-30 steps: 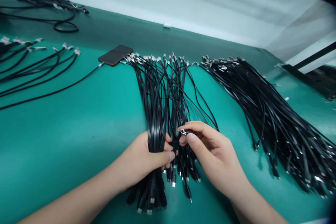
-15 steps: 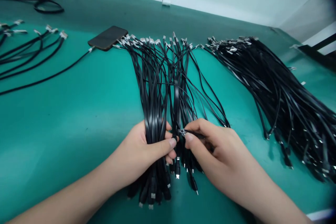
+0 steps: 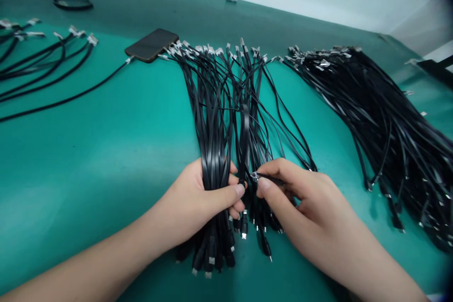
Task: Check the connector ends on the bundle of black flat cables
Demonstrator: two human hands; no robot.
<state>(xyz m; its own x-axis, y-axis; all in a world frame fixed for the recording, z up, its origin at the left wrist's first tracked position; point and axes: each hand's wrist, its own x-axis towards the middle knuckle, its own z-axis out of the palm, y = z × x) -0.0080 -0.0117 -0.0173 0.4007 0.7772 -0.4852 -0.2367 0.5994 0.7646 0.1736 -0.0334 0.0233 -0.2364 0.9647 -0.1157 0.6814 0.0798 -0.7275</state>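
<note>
Two hands gripping: left hand (image 3: 191, 203) black cable bundle (image 3: 214, 151), right hand (image 3: 311, 203) metal cable connector (image 3: 255, 177).

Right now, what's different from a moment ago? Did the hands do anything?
The right hand turned the small silver connector in its fingertips, so its black cable now shows, running back under the fingers. Nothing was let go. The left hand still grips the bundle of flat black cables. The phone and the other cable pile stayed put; only the view shifted.
</note>
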